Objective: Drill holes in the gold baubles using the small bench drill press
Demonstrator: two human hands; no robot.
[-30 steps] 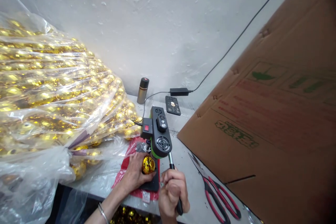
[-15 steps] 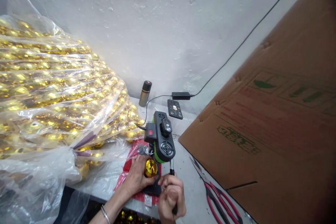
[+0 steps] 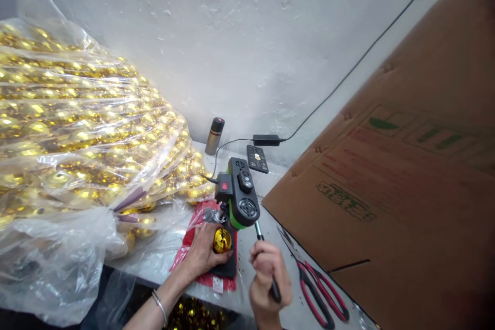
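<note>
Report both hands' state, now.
Left hand: closed around a gold ball.
Right hand: closed on a black handle.

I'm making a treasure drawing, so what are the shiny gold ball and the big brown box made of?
The shiny gold faceted ball looks like thin plastic with a mirror-like coating, since its little flat faces glint; it could be glass. The big brown printed box seems to be plain, dull cardboard: it has straight crease lines and faded green and red print.

You can read no words here: the green lettering and red print on your cardboard box and the white label on the red plastic are illegible.
</note>
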